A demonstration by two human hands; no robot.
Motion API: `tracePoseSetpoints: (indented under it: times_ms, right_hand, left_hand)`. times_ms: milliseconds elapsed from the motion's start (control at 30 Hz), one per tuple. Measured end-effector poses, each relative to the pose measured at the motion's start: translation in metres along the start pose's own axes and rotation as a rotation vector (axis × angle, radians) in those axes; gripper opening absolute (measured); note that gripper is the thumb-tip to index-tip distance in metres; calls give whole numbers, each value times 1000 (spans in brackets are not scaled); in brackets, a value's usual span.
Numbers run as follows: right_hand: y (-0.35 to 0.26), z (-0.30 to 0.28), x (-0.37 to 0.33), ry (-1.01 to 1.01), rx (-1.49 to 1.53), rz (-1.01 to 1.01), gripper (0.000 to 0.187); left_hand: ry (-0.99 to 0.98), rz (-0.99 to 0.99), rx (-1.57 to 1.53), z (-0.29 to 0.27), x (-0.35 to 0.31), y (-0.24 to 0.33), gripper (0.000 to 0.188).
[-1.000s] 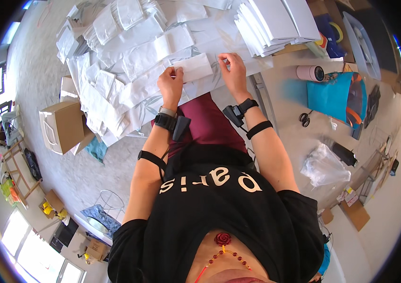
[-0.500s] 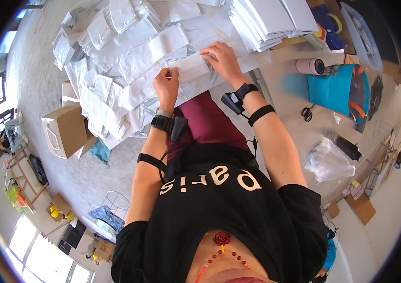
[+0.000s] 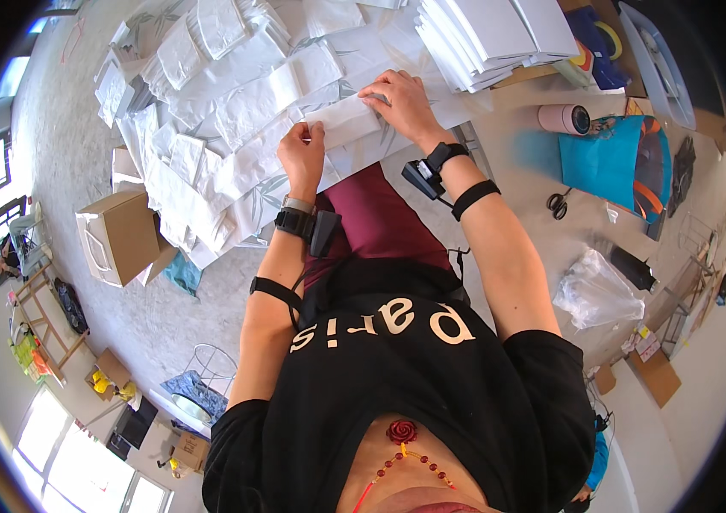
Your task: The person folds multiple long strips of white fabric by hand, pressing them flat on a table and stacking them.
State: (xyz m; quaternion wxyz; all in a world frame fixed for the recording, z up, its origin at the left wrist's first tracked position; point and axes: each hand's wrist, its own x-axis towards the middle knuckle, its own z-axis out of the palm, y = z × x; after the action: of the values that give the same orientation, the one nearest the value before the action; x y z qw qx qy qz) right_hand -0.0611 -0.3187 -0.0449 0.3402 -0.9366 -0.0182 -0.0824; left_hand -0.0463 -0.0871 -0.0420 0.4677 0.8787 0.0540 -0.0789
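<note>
A thin, whitish plastic bag lies folded into a strip at the near edge of the table. My left hand pinches its left end between thumb and fingers. At the strip's upper right end, my right hand has its fingers curled and thumb tucked in, gripping the edge. Just beyond my hands, more flat translucent bags overlap in loose layers, and a thicker pile of bags lies farther off. The table cover is pale with a grey leaf print.
Stacks of folded white sheets stand at the far right of the table. A cardboard box sits on the floor to the left. On the right are a pink cylinder, a teal bag, black scissors and clear plastic.
My right hand has shifted slightly up and left along the bag's edge. The left hand stays in place, still pinching.
</note>
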Motion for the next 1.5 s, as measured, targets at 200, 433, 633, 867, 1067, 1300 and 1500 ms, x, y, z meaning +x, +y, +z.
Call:
tracePoseSetpoints:
  times_ms: [200,433,633,867,1067,1300,1500]
  right_hand:
    - [2,0,-1,-26,-14,-2,14]
    - [9,0,-3,-48,-16,-48,19]
    - [14,-6,-2,-112,-17,-74,29]
    - [15,-16,0,-200,3,-96,50]
    - [9,-23,2,-298,-24,-78,59]
    - [9,-23,2,-309,-60,-89,62]
    - [2,-26,4,-342,-98,-83,64]
  left_hand:
    - [2,-9,1,1,1,-3,31]
    - [6,-2,-12,3,1,-6,31]
    - [-6,-22,-15,2,2,-5,31]
    - [41,40,66,-4,-4,2,29]
    - [76,30,70,-6,-7,-1,24]
    - [109,61,42,-4,-6,-4,24]
    - [112,29,62,-5,-5,-5,23]
